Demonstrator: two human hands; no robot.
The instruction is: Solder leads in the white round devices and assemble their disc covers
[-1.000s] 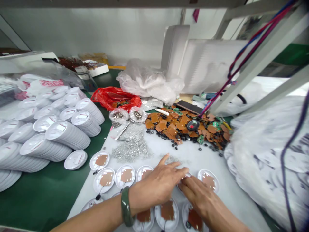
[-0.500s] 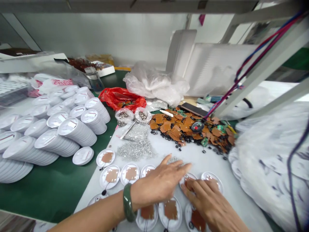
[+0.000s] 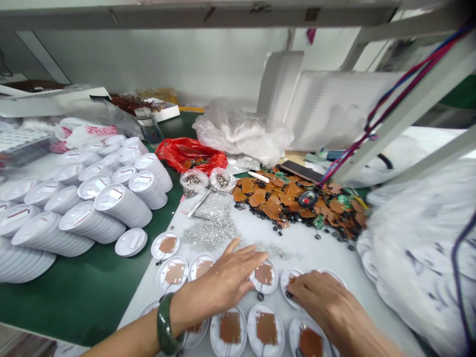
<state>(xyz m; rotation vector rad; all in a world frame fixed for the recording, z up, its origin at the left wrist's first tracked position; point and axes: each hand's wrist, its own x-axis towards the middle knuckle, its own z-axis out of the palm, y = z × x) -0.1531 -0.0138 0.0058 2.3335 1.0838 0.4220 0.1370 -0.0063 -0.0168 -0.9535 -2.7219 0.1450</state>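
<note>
Your left hand (image 3: 219, 292) lies spread wide over round white plastic dishes (image 3: 265, 276) bearing square brown pads (image 3: 229, 327). Your right hand (image 3: 322, 297), fingers curled, touches one dish's rim; whether it grips, you cannot tell. Clear bags (image 3: 194, 179) of silver granules (image 3: 222, 181) sit beyond.

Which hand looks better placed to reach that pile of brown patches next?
Probably the left hand: it is open, with fingertips nearer the pile of brown patches than the right hand, which sits over a white disc.

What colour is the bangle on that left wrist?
The bangle is dark green and glossy; it shows best in the head view.
</note>
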